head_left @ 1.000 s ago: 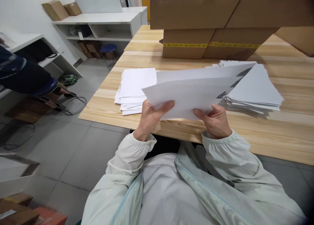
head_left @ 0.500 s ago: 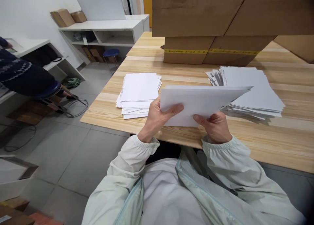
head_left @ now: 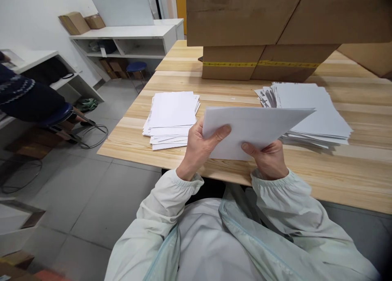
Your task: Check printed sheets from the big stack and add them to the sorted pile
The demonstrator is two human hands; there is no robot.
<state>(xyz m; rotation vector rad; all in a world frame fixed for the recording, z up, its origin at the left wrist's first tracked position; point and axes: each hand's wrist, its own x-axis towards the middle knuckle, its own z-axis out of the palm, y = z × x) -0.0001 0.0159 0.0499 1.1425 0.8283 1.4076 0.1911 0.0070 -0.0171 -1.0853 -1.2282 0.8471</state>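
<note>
Tilted above the table's near edge are white paper sheets (head_left: 245, 128), held between both hands. My left hand (head_left: 200, 144) grips their left side, thumb across the face and fingers hidden behind. At the lower right, my right hand (head_left: 269, 157) pinches them with its thumb on the near face. How many sheets there are I cannot tell. A smaller stack of white paper (head_left: 172, 113) lies on the table just beyond my left hand. Behind and right of my right hand sits a larger paper stack (head_left: 312, 109), with dark printing along its left edge.
Cardboard boxes (head_left: 235, 60) are stacked at the back of the wooden table (head_left: 330, 179). To the left, a person (head_left: 27, 91) sits on a stool by a white shelf unit. Another blue stool (head_left: 136, 67) stands beyond the table. More boxes (head_left: 18, 260) lie at the lower left.
My left hand has shifted slightly to the right along the sheets, and the dark marks at their right edge no longer show. My right hand keeps its hold. The view has turned a little.
</note>
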